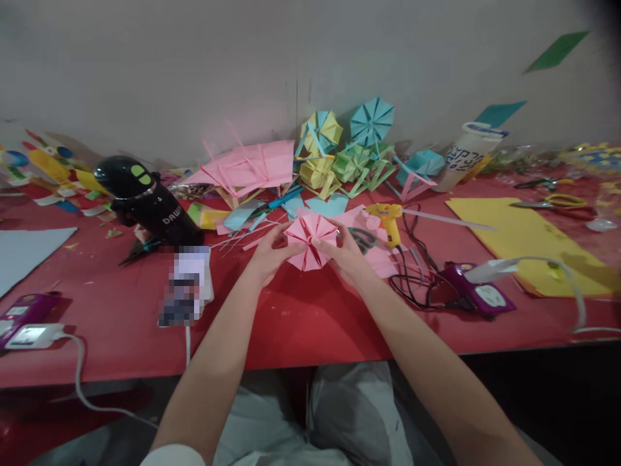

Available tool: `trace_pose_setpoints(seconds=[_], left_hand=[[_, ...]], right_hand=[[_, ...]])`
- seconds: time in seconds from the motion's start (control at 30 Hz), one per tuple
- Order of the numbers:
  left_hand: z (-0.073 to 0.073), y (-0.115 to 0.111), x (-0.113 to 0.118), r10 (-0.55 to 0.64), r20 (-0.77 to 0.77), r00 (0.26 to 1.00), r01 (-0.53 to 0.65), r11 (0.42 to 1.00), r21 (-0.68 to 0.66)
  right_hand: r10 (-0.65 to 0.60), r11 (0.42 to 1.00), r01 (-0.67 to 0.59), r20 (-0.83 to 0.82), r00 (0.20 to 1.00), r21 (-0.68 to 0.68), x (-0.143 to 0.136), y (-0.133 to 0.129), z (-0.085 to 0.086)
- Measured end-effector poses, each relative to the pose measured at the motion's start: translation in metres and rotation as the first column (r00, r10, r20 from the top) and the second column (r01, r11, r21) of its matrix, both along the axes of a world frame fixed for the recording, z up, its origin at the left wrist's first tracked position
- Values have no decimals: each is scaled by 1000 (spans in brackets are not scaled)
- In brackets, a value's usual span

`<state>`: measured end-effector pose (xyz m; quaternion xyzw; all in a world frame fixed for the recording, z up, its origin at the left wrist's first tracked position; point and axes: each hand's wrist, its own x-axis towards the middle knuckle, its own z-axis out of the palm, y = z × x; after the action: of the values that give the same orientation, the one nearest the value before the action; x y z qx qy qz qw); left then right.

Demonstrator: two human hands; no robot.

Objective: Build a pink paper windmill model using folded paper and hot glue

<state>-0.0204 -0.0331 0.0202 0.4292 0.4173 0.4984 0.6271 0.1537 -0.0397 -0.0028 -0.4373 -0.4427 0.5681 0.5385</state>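
A pink folded-paper octagon [310, 249], its pleats meeting at the centre, is held up over the front of the red table. My left hand [272, 254] grips its left edge, thumb across the face. On the opposite edge, my right hand [348, 255] holds it with the thumb near the middle. Fingers behind the paper are partly hidden. Just right of my hands lie a yellow hot glue gun [388, 220] with a clear glue stick, and dark-handled scissors [363, 240] on pink paper.
Finished paper shapes in yellow, green and blue [372, 123] lean against the wall. A black bottle [150, 204] and a phone [187, 285] stand left. Cords run to a purple power strip [478, 288] beside yellow paper sheets [543, 246]. The red table's [310, 343] front edge is near my lap.
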Motion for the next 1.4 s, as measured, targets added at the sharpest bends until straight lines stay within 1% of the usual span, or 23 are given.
trace_pose_setpoints(seconds=[0.07,0.13,0.27,0.37,0.5,0.63,0.8,0.97,1.07,1.17,1.27,1.4], left_hand=[[-3,1,-1,-25,-20,999,26,999,21],[-6,2,-2,-42,-47,998,43,998,39],[-8,2,-5,-68,-100,993,71,997,31],[-8,2,-5,-84,-96,992,86,996,22],[-7,2,-4,-72,-85,994,74,997,20],[-7,3,-3,-25,-87,996,27,999,18],[-5,3,-2,-44,-39,998,44,999,-2],[-5,3,-1,-36,-26,999,36,999,4],[-8,3,-3,-32,-28,999,33,999,29],[-10,4,-3,-14,-38,999,18,996,85],[-8,3,-2,-4,-37,999,10,990,141],[-4,2,-1,45,-54,998,-34,982,185]], right_hand=[[-9,999,7,-57,998,-33,-1,-1,3],[3,999,-7,-79,997,-50,-1,-1,7],[23,998,-26,-55,998,-58,0,-1,8],[27,998,-30,-52,998,-63,2,0,4],[17,996,-23,-72,997,-83,3,1,1],[12,996,-18,-68,998,-88,3,1,4],[30,997,-37,-89,996,-71,3,1,8],[30,998,-34,-81,996,-60,4,1,7],[13,999,-15,-64,998,-36,5,1,8],[21,1000,-22,-70,997,-20,5,0,9],[23,1000,-23,-59,998,8,4,-1,10],[11,999,-9,-43,999,45,4,-1,10]])
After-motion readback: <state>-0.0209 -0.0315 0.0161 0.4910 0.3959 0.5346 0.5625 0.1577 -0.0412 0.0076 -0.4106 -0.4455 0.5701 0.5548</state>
